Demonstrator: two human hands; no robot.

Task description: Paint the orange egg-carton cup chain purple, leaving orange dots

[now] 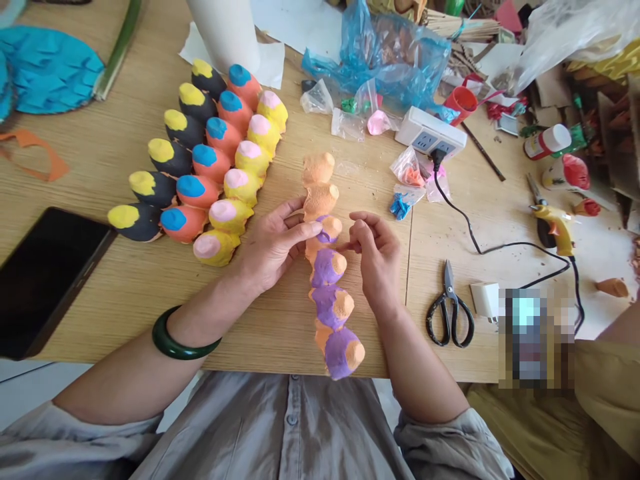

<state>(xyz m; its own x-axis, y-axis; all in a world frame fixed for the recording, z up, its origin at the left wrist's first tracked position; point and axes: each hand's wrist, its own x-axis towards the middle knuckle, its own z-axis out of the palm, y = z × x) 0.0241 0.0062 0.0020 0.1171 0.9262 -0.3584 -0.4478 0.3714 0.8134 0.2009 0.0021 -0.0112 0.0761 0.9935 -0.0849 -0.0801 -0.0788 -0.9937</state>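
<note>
A strip of linked bumps like a piece of egg carton (320, 200), pale orange, runs lengthwise in front of me. Its nearer bumps carry purple soft clay (327, 268) around their orange tips; the two farthest are plain orange. My left hand (280, 243) grips the strip from the left, its thumb pressed on the small purple patch of the third bump. My right hand (376, 260) is curled at the strip's right side. Something thin and brownish reaches from its fingers to the strip, too small to name. To the left lie painted-looking bump rows in black-yellow (173, 157), coral-blue (205, 187) and yellow-pink (237, 180).
A black phone (47, 280) lies at left. On the right are scissors (450, 307), a power strip (430, 132) with a trailing cord, a yellow glue gun (555, 227) and small clay bags (407, 200). Another person's knee (605, 393) is at lower right.
</note>
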